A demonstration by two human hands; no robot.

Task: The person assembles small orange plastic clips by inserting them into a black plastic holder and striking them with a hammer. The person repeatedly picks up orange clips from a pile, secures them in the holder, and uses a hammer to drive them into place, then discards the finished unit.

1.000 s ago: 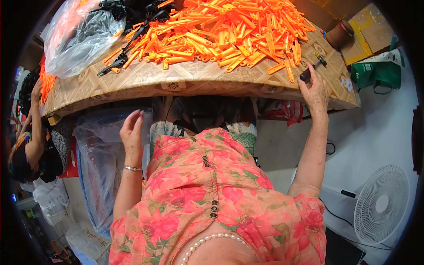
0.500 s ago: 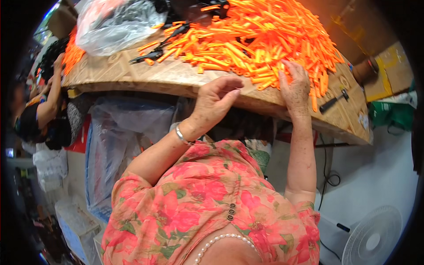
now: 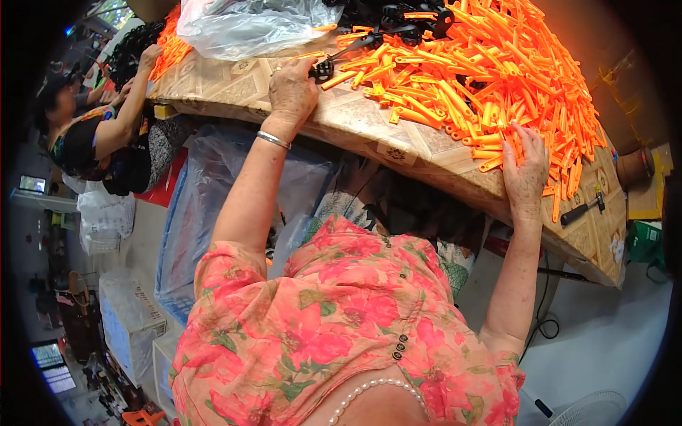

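Observation:
A broad heap of orange plastic handles (image 3: 490, 78) covers the right part of the table. On its near edge rests my right hand (image 3: 527, 170), thumb and fingers apart, the fingertips touching handles. Further left, my left hand (image 3: 293, 92) has its fingers curled round the near end of a black plastic part (image 3: 323, 69). The fingers hide that end, while the part's shaft slants away toward other black pieces (image 3: 401, 32) beside the heap.
Clear plastic bags (image 3: 249, 28) lie at the table's back left. A hammer (image 3: 582, 209) sits near the right corner of the patterned table (image 3: 398, 153). A plastic-lined blue crate (image 3: 177, 248) stands below. At far left another person (image 3: 92, 135) works beside more orange pieces.
My left hand has reached forward and left from the table's front edge to the black part. My right hand stays at the heap's edge. The whole view has swung left.

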